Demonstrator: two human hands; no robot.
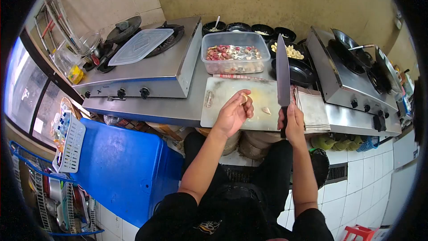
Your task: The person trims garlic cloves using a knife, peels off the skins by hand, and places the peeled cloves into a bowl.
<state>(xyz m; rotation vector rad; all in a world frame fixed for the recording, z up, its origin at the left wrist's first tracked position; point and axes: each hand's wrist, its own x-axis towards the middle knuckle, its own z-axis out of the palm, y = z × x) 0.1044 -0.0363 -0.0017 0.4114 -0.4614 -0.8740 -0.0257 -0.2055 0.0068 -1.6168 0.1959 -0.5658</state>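
Note:
My left hand [232, 115] is raised over the cutting board, its fingers closed around a garlic clove [244, 98]. In my right hand [292, 124] is a large kitchen knife [283, 76], gripped by its black handle with the blade pointing up. The white cutting board [215, 117] lies on the counter in front of me. One garlic clove [266, 110] rests on it between my hands. Just behind the board stands a clear plastic container [218, 67] with reddish and white pieces inside. A black bowl of peeled cloves [292, 52] is behind the knife.
Steel stoves stand left [147, 78] and right [339, 80]. A plastic lid [140, 47] lies on the left one. Several black bowls [238, 27] line the wall. A folded cloth [314, 111] sits right of the board, and a blue bin [120, 160] is at my left.

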